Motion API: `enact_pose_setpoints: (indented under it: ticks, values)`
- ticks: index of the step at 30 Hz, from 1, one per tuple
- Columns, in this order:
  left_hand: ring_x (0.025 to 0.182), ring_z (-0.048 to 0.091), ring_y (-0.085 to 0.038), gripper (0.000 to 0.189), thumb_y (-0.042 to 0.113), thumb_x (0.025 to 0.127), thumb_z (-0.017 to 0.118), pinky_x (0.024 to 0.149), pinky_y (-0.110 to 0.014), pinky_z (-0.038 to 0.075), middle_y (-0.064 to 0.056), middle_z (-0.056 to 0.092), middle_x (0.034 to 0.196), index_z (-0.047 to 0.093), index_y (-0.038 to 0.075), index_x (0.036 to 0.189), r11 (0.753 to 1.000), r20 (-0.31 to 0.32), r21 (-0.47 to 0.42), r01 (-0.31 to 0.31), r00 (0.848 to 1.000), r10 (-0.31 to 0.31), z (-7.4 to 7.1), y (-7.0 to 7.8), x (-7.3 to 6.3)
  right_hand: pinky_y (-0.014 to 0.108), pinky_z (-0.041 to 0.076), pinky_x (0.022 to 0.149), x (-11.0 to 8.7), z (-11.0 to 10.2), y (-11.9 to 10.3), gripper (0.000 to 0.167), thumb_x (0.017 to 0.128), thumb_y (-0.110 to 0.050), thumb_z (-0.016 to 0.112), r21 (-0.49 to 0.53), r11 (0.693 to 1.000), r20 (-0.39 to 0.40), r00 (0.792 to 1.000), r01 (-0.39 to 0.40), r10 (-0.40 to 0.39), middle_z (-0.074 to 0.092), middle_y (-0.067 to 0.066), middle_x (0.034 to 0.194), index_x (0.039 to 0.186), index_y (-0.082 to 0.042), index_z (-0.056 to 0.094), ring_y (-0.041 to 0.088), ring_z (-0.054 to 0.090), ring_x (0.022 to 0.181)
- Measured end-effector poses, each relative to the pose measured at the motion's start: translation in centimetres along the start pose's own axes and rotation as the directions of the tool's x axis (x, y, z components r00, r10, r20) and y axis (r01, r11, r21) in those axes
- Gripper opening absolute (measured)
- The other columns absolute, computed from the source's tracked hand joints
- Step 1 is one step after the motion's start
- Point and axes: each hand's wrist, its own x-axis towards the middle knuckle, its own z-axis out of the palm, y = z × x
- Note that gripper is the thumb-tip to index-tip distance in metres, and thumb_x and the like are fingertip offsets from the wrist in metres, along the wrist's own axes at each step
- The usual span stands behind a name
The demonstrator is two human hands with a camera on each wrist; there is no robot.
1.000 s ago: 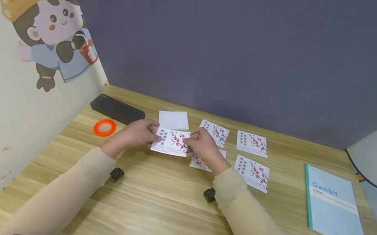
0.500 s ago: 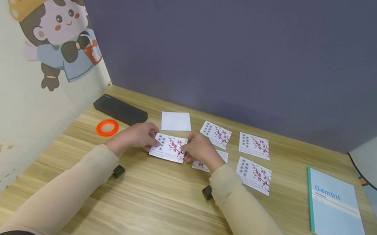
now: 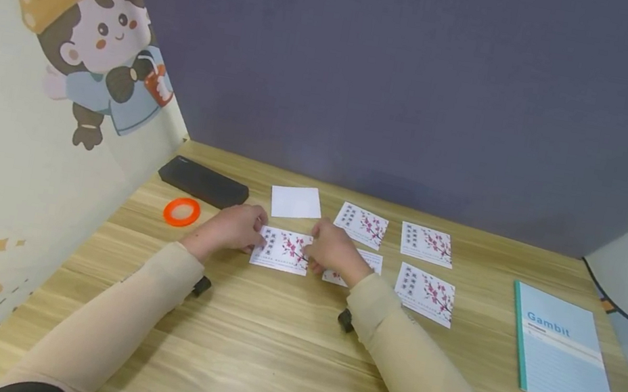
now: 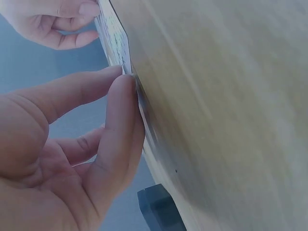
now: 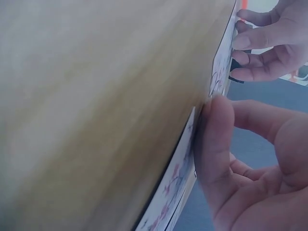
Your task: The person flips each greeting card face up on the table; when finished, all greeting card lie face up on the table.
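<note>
A square white card (image 3: 282, 250) printed with pink blossom and dark characters lies at the table surface between both hands. My left hand (image 3: 232, 230) pinches its left edge; in the left wrist view the thumb and finger meet at the corner of the card (image 4: 117, 43). At the opposite edge, my right hand (image 3: 336, 249) pinches the card with thumb and fingertips. A matching card (image 3: 371, 261) is partly hidden under the right hand and wrist. Behind the held card lies a blank white card (image 3: 296, 203). More blossom cards (image 3: 361, 224) lie to the right.
A long black case (image 3: 204, 183) and a flat orange ring (image 3: 180, 223) lie left of the hands. On the far right is a pale blue notebook (image 3: 568, 360) marked Gambit. A dark partition (image 3: 399, 86) closes off the table's back edge.
Both hands have brought the blossom card down and toward the person, from overlapping the blank card's front edge to the tabletop before it. The other cards stay put.
</note>
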Motion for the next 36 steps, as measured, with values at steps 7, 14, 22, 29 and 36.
enact_pose_setpoints:
  ticks: [7, 14, 22, 29, 36]
  values:
    - [0.091, 0.068, -0.02, 0.043, 0.022, 0.098, 0.077, 0.079, -0.028, 0.058, -0.016, 0.069, 0.13, 0.063, 0.004, 0.135, 1.0, 0.016, -0.015, 0.025, 1.0, -0.025, 0.0, 0.2, 0.0, 0.03, 0.064, 0.059, -0.1, 0.1, -0.2, 0.04, 0.101, -0.01, 0.072, -0.013, 1.0, -0.01, 1.0, 0.003, -0.004, 0.07, 0.013, 0.079, 0.133, -0.002, 0.049, 0.022, 0.071, 0.064]
    - [0.084, 0.071, -0.016, 0.047, 0.03, 0.103, 0.071, 0.078, -0.028, 0.061, -0.02, 0.066, 0.14, 0.06, 0.004, 0.14, 0.999, 0.041, -0.024, 0.047, 0.998, -0.046, -0.4, 0.5, -0.2, 0.029, 0.063, 0.058, -0.1, 0.2, -0.2, 0.041, 0.099, -0.014, 0.075, -0.033, 0.999, -0.029, 1.0, -0.011, 0.01, 0.071, 0.012, 0.078, 0.13, -0.004, 0.05, 0.021, 0.072, 0.063]
    - [0.112, 0.07, -0.029, 0.051, 0.038, 0.104, 0.066, 0.102, -0.049, 0.058, -0.018, 0.071, 0.134, 0.062, 0.004, 0.143, 0.998, -0.037, 0.064, -0.001, 0.999, 0.003, -1.0, 0.9, -0.4, 0.032, 0.062, 0.06, -0.6, -0.3, -0.8, 0.05, 0.098, -0.02, 0.077, -0.051, 0.998, -0.038, 0.999, -0.022, 0.02, 0.075, 0.013, 0.081, 0.137, -0.005, 0.05, 0.022, 0.074, 0.065]
    - [0.129, 0.065, -0.036, 0.054, 0.037, 0.105, 0.064, 0.112, -0.054, 0.053, -0.018, 0.069, 0.14, 0.059, 0.004, 0.147, 0.997, -0.043, 0.072, -0.022, 0.999, 0.025, -1.8, 1.8, 0.6, 0.033, 0.063, 0.071, -0.2, -1.6, -1.0, 0.063, 0.101, -0.021, 0.074, -0.023, 1.0, -0.071, 0.997, 0.0, -0.002, 0.078, 0.015, 0.088, 0.153, -0.002, 0.045, 0.025, 0.076, 0.07]
    - [0.135, 0.063, -0.039, 0.062, 0.038, 0.104, 0.066, 0.117, -0.055, 0.051, -0.019, 0.065, 0.146, 0.052, 0.003, 0.153, 0.998, -0.047, 0.064, -0.011, 0.999, 0.014, -2.3, 2.5, 2.3, 0.037, 0.065, 0.073, 1.0, -2.4, -0.8, 0.065, 0.099, -0.019, 0.075, 0.067, 0.998, -0.117, 0.993, 0.01, -0.002, 0.077, 0.016, 0.101, 0.153, -0.002, 0.043, 0.028, 0.078, 0.077]
